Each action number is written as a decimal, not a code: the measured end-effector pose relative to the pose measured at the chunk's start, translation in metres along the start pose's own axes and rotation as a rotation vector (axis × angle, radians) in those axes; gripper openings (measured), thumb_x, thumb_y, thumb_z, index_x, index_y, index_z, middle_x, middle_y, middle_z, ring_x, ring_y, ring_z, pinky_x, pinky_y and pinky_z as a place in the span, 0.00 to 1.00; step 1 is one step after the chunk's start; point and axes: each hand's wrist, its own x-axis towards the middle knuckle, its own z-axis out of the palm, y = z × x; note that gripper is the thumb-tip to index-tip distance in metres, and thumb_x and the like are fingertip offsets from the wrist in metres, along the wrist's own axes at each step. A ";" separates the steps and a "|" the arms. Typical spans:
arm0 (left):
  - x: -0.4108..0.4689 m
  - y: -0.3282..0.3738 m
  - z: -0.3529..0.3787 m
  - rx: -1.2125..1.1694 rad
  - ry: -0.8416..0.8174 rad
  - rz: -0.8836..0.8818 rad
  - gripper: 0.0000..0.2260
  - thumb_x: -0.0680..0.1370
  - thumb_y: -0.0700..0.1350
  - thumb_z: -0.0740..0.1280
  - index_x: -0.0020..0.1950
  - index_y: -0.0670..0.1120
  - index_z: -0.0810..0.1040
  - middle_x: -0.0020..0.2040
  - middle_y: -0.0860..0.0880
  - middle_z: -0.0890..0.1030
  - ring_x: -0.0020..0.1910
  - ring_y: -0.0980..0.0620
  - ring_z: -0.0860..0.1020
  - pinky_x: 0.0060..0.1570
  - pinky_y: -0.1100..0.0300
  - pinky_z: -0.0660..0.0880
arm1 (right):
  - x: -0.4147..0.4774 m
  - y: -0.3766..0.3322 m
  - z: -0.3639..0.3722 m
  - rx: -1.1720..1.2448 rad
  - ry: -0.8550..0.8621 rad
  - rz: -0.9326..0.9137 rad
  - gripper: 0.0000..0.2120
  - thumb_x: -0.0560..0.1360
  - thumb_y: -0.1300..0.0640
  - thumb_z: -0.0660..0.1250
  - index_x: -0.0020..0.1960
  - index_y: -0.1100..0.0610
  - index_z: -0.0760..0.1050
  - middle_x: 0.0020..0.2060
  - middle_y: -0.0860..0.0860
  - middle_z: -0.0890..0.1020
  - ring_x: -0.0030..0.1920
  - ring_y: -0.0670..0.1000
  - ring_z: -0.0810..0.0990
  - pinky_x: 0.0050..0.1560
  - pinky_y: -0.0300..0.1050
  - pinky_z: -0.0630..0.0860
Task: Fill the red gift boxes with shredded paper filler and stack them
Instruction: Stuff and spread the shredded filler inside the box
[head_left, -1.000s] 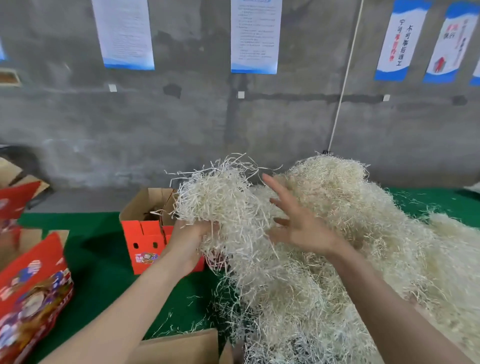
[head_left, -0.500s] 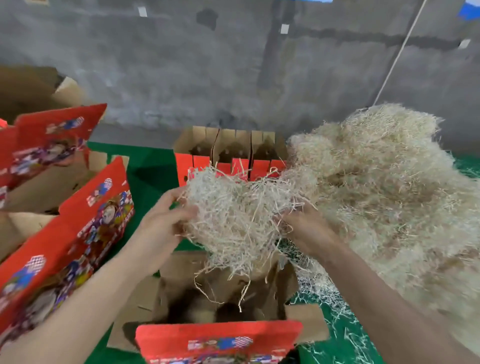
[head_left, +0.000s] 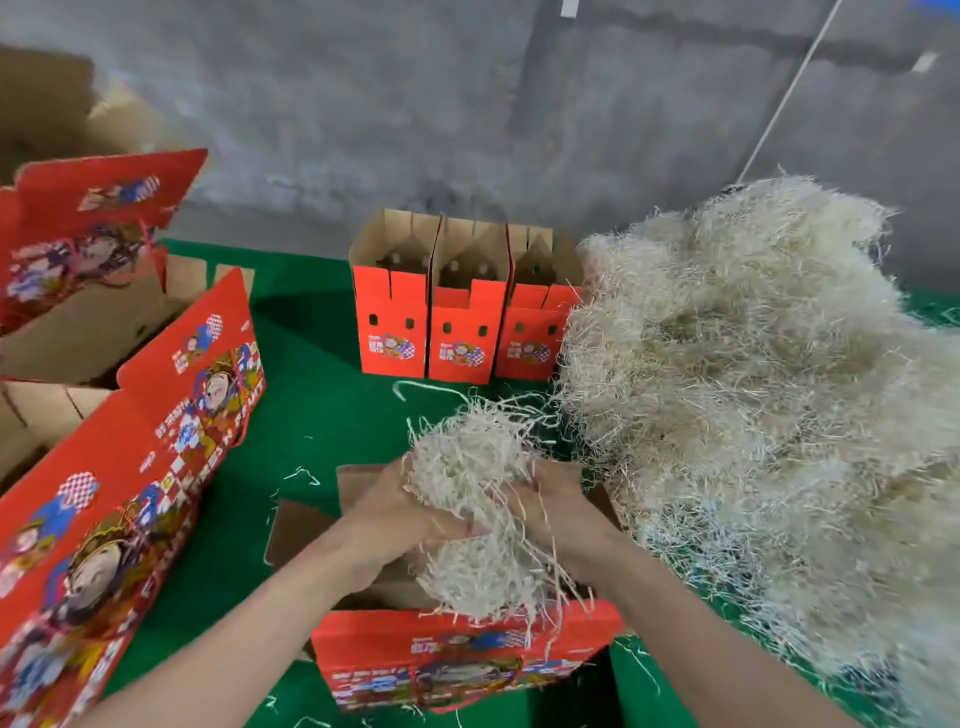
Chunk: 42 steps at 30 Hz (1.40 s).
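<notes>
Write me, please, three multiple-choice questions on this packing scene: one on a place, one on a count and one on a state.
1. Where does the big pile of shredded paper lie? A. left of the row of red boxes B. right of that row C. inside a box
2. How many boxes stand in that row? A. two B. five C. three
3. How is the near box under the left hand and right hand? A. open-topped B. taped shut C. folded flat
Answers: 1 B, the pile rises to the row's right; 2 C, three red fronts stand side by side; 3 A, the clump of filler hangs over its opening.
</notes>
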 end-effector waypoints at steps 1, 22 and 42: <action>0.003 0.000 0.001 -0.039 0.093 -0.033 0.41 0.54 0.44 0.82 0.65 0.47 0.70 0.57 0.49 0.81 0.56 0.51 0.78 0.61 0.54 0.71 | -0.003 -0.005 0.002 -0.008 -0.010 0.009 0.08 0.77 0.53 0.62 0.55 0.49 0.68 0.46 0.42 0.73 0.39 0.29 0.74 0.48 0.25 0.72; 0.005 -0.020 -0.025 -0.291 0.472 -0.131 0.29 0.71 0.45 0.72 0.68 0.38 0.67 0.68 0.43 0.70 0.59 0.47 0.73 0.67 0.48 0.60 | 0.008 0.023 -0.069 -0.051 0.413 -0.183 0.15 0.72 0.72 0.63 0.49 0.53 0.73 0.53 0.56 0.77 0.44 0.48 0.78 0.36 0.38 0.75; -0.013 -0.016 -0.028 -0.208 0.199 -0.116 0.45 0.60 0.37 0.76 0.73 0.48 0.58 0.66 0.48 0.70 0.62 0.52 0.67 0.66 0.53 0.58 | 0.020 0.026 -0.069 0.129 0.162 -0.024 0.06 0.76 0.63 0.62 0.52 0.56 0.73 0.31 0.46 0.81 0.27 0.42 0.76 0.28 0.35 0.71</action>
